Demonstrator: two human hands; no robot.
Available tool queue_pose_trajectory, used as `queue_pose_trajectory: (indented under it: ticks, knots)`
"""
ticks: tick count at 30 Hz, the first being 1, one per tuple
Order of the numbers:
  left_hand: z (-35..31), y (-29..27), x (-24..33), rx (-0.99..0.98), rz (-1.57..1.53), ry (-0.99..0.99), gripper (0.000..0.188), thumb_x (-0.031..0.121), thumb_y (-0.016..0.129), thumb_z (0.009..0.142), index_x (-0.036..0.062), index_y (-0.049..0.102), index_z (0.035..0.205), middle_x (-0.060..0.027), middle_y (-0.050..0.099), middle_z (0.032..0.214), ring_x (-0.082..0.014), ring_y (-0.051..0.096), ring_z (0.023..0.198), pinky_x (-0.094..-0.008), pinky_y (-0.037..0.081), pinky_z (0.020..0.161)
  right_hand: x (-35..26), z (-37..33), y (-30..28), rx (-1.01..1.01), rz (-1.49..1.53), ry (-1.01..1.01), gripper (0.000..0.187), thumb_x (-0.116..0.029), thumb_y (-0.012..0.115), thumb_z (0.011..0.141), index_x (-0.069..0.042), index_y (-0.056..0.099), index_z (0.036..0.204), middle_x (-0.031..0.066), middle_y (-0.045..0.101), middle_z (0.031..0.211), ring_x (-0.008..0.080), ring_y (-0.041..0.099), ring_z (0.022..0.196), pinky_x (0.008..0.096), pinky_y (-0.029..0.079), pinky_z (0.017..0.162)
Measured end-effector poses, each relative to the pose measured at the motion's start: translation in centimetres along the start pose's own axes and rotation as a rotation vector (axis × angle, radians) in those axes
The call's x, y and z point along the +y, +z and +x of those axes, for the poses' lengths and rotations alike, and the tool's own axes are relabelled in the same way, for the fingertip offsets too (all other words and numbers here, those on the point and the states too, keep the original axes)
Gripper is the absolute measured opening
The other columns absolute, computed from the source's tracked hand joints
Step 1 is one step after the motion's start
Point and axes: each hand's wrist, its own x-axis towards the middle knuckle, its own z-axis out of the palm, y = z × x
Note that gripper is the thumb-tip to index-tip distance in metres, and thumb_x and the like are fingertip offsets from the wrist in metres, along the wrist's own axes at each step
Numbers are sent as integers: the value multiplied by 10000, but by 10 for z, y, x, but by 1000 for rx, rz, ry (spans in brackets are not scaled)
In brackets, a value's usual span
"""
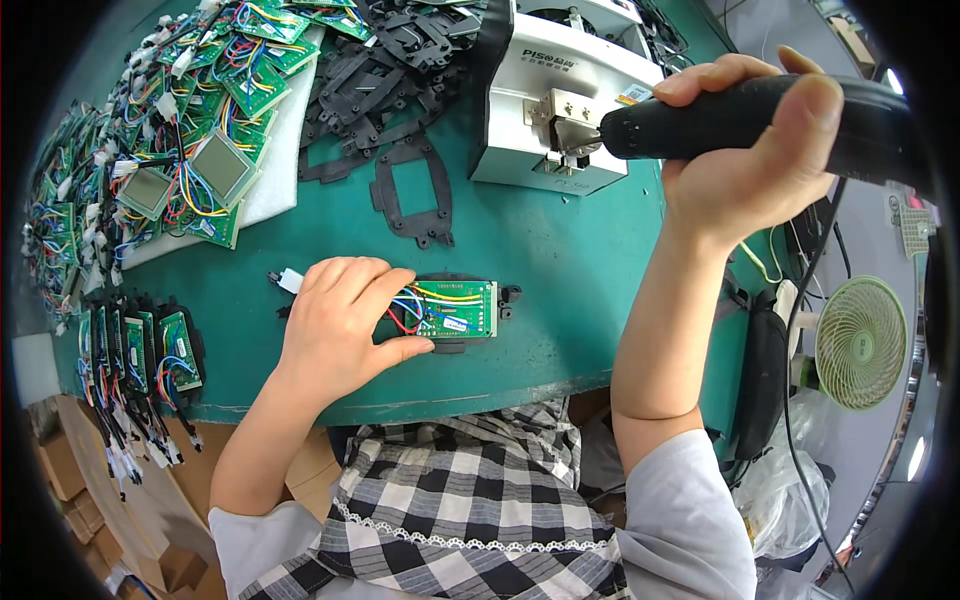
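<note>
My right hand (745,195) is wrapped around a black electric screwdriver (690,132), held nearly level. Its tip meets the metal pick-up block on the front of a white screw feeder (535,85). With thumb and fingers, my left hand (335,325) grips the left end of a green circuit board (470,318) on the table. Red, blue, yellow and white wires run over that board. Beneath it lies a black plastic frame (452,347), mostly covered. A white connector (290,281) pokes out left of my left hand.
Wired boards with small displays (222,166) are heaped at the far left, partly on white foam (285,170). Loose black frames (415,190) lie beside the feeder. Several framed boards (180,350) stand at the table's left edge. A green fan (860,342) and a dark cable are at right.
</note>
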Motion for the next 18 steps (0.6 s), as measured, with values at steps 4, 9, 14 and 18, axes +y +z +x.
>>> queue_pose_trajectory:
  ticks: [4,9,14,18]
  knots:
    - [0,4,0,10,-17,-14,615,330,847,548,34,632,1042,-98,579,993,-288,551,907,-396,448,807,1,-4,10,1,-21,26,586,-468,593,877,83,457,1023,169,574,593,229,580,436,315,503,421]
    - [1,9,1,33,-21,-34,604,344,840,558,27,629,1028,-102,576,980,-293,548,894,-387,457,784,1,-8,18,48,0,80,535,-419,613,876,79,466,1005,166,564,567,232,567,409,317,490,393]
    - [4,13,1,65,-17,-54,596,364,830,573,23,627,1017,-104,578,969,-294,550,890,-390,457,785,-26,-24,8,-144,-59,303,622,-537,479,902,43,445,1124,125,549,654,223,557,493,341,491,482]
    - [6,14,2,62,-20,-73,596,374,825,579,20,629,1016,-104,583,959,-295,553,884,-393,457,782,-36,-68,-1,-171,96,411,657,-566,471,894,13,388,1195,127,527,676,219,536,492,361,488,480]
